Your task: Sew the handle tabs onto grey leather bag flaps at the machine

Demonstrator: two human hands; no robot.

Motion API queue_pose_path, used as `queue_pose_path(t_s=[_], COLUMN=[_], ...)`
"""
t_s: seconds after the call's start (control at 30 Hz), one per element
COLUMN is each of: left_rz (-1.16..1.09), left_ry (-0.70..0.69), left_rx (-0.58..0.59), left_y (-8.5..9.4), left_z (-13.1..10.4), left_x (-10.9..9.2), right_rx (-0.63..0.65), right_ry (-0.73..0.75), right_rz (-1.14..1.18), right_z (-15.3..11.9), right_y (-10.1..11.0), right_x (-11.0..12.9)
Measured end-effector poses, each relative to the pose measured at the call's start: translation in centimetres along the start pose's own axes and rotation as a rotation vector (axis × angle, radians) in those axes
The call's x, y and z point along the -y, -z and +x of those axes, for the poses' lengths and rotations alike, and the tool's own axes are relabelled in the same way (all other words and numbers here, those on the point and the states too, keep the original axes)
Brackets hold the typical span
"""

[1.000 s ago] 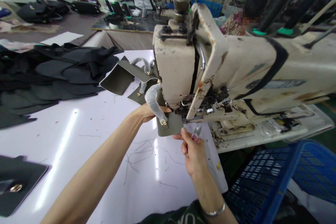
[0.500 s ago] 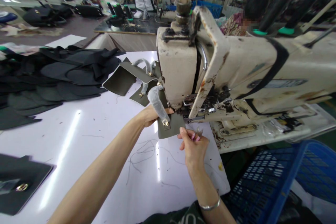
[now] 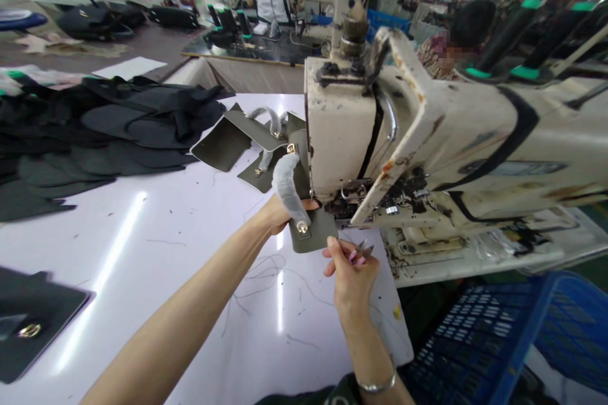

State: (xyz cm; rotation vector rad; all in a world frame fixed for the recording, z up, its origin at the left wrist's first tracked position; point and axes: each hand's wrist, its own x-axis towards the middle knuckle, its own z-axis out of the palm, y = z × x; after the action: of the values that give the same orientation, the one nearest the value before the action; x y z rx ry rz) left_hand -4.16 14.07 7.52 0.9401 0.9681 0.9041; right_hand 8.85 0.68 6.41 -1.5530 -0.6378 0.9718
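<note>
Left hand (image 3: 278,214) grip half hidden behind olive panel (image 3: 314,232).

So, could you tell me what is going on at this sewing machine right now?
A person sits at a worn sewing machine on a white table. The left hand holds an olive panel with a wrapped strap at the machine's needle area. The right hand pinches the panel's near edge and holds small snips. More olive pieces lie behind, black pieces are piled on the left, and a blue crate stands on the right.
</note>
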Motion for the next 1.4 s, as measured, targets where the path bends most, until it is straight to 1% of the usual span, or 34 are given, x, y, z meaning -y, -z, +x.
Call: queue_pose_path(t_s=[0.2,0.37,0.53,0.67,0.83,1.07,1.17,1.27,1.4], left_rz=[0.025,0.029,0.025,0.015,0.012,0.0,0.015,0.045,0.052], left_ry=[0.02,0.034,0.029,0.031,0.022,-0.005,-0.007,0.007,0.014], left_rx=[-0.071,-0.073,-0.028,-0.053,-0.081,-0.104,-0.107,-0.098,-0.097], left_y=[-0.2,-0.1,0.1,0.1,-0.4,-1.2,-1.0,-0.5,-0.1], left_z=[0.0,0.5,1.2,1.4,1.6,1.7,1.7,1.8,2.0], left_x=[0.0,-0.1,-0.3,-0.9,-2.2,-3.5,-3.4,-2.9,-2.4], right_rx=[0.003,0.03,0.019,0.014,0.009,-0.059,-0.065,-0.041,-0.019], right_ry=[-0.009,0.009,0.011,0.001,-0.027,-0.105,-0.153,-0.197,-0.184], right_rz=[0.015,0.016,0.082,0.135,0.187,0.264,0.315,0.337,0.332], right_z=[0.2,0.7,1.2,1.6,2.0,1.8,1.3,1.1,1.1], right_y=[0.0,-0.3,-1.0,-1.6,-2.4,-4.0,-4.4,-4.8,-5.1], right_x=[-0.2,-0.2,-0.3,-0.3,0.1,0.3,0.3,0.2,0.0])
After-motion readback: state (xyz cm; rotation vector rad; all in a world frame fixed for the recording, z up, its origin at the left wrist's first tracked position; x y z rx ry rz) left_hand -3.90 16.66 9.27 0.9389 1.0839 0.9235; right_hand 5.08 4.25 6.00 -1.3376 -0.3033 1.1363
